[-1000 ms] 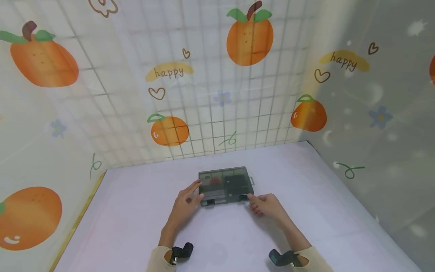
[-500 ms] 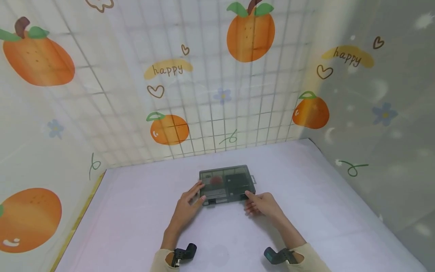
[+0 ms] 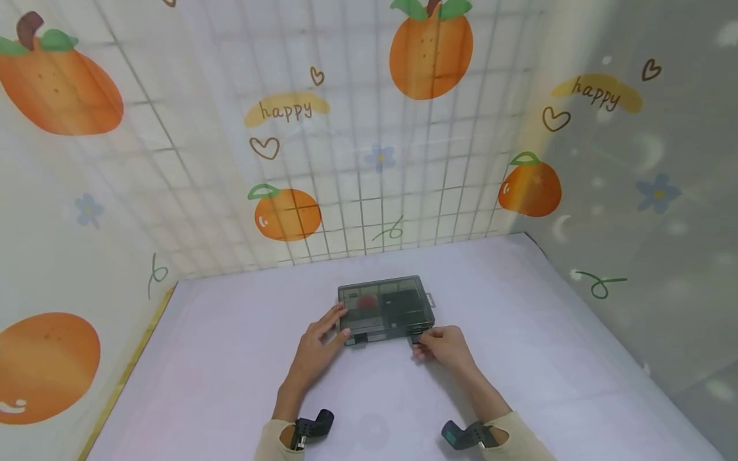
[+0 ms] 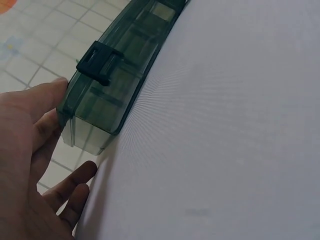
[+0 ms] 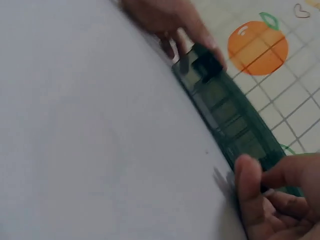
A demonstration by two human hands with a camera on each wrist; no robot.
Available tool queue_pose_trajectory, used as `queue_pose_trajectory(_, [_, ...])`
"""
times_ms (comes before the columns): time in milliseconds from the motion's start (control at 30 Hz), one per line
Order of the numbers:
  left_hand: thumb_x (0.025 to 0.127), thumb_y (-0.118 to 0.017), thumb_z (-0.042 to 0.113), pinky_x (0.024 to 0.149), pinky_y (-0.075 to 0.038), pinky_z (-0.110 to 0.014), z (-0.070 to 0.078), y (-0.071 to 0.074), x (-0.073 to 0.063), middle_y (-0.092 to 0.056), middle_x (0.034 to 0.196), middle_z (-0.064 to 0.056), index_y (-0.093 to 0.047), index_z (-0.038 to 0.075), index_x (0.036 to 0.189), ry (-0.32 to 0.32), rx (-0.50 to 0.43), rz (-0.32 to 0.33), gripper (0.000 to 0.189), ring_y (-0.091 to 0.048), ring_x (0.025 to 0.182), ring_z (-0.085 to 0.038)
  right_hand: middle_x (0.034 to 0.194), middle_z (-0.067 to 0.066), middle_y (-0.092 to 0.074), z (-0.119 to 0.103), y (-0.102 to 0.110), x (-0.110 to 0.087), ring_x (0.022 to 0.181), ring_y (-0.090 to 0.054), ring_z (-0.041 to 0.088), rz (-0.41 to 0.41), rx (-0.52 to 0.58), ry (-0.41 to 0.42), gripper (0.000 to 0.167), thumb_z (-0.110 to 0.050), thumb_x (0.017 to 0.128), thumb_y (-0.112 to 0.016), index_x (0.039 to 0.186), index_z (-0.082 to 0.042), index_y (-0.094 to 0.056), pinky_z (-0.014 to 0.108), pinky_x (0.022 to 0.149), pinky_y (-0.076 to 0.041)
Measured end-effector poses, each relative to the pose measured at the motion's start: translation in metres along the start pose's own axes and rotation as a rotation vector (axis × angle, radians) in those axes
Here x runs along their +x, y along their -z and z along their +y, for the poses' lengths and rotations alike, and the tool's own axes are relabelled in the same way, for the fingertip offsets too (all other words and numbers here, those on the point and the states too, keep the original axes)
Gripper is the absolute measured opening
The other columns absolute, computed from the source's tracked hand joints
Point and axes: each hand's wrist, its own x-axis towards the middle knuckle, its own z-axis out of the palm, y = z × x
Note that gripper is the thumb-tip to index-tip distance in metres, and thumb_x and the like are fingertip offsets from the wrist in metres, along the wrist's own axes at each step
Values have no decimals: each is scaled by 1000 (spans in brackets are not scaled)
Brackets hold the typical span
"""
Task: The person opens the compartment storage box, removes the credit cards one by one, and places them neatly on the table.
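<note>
A dark green see-through plastic storage box (image 3: 363,320) lies on the white table with its lid down. Inside show a reddish round thing (image 3: 366,301) and a dark block (image 3: 403,302). My left hand (image 3: 314,346) holds the box's left end, thumb at the front corner and fingers along the side. Its black left latch (image 4: 97,61) sits flat against the front wall. At the front right, my right hand (image 3: 452,346) pinches the other latch (image 3: 415,339) between thumb and index finger; that latch juts forward from the box. The right hand's fingers partly cover it.
The white tabletop (image 3: 230,358) spreads around the box. Behind it rises a curtain (image 3: 346,147) printed with oranges over a wire grid, with more printed cloth at both sides. A small hanging loop (image 3: 430,299) sticks out of the box's right end.
My right hand has shifted slightly left and down at the right latch, which now stands out from the front wall. The left hand keeps its hold. The head view has tilted a little.
</note>
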Motion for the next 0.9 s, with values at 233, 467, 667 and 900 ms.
queue_pose_trajectory(233, [96,-60,55,110,-33,-57,1,0,0,-37,156,19,-52,27,148,26,-8,-13,59,-40,139,-26,63,3,-65,-13,9,-12,57,-60,16,26,-339,53,26,-22,94,-70,78,-2,-73,29,53,-49])
queue_pose_trajectory(467, [96,-61,55,112,-31,-56,0,2,-1,-34,155,23,-51,29,148,52,-14,-24,59,-38,140,-22,65,3,-65,-13,0,-20,57,-60,16,-30,-306,104,30,-28,96,-69,82,-3,-75,30,53,-50])
queue_pose_trajectory(667, [96,-62,53,111,-30,-58,-1,2,-1,-36,156,21,-52,27,148,19,-23,-11,59,-39,139,-23,73,8,-70,-11,-29,-15,61,-68,20,-174,-76,122,36,-31,98,-66,89,3,-75,30,56,-56])
queue_pose_trajectory(900, [96,-63,51,110,-32,-58,-3,-2,-1,-38,156,16,-54,24,147,-11,-43,15,58,-41,138,-25,77,15,-72,-18,-61,-8,62,-69,17,-279,145,47,44,-31,100,-63,95,12,-73,30,59,-59])
